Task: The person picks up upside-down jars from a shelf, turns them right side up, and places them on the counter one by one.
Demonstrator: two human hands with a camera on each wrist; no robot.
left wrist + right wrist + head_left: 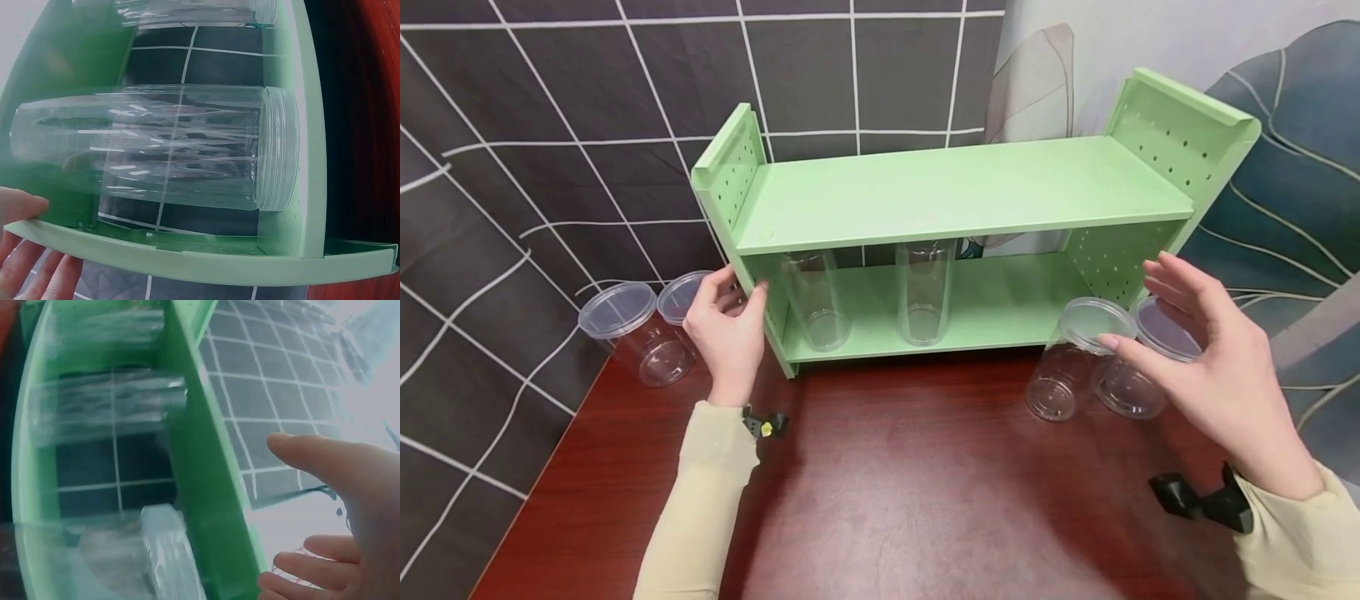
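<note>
My left hand [726, 329] grips the left side panel of a green metal shelf [970, 187], thumb inside and fingers outside. Two clear plastic jars stand on its lower board, the left jar [816, 304] and the middle jar [925, 296]. In the left wrist view, a jar's ringed end [279, 149] meets the lower board. Past the shelf's right end, my right hand [1217, 362] is held with thumb and fingers spread and holds nothing. Below and beside it stand two lidded clear jars, the nearer jar [1060, 375] and the farther jar [1138, 387].
Two more lidded jars, the outer jar [643, 337] and the inner jar [681, 296], stand left of the shelf beside my left hand. All rests on a reddish-brown table [910, 483]. A dark cloth with white grid lines [587, 175] hangs behind and at the left.
</note>
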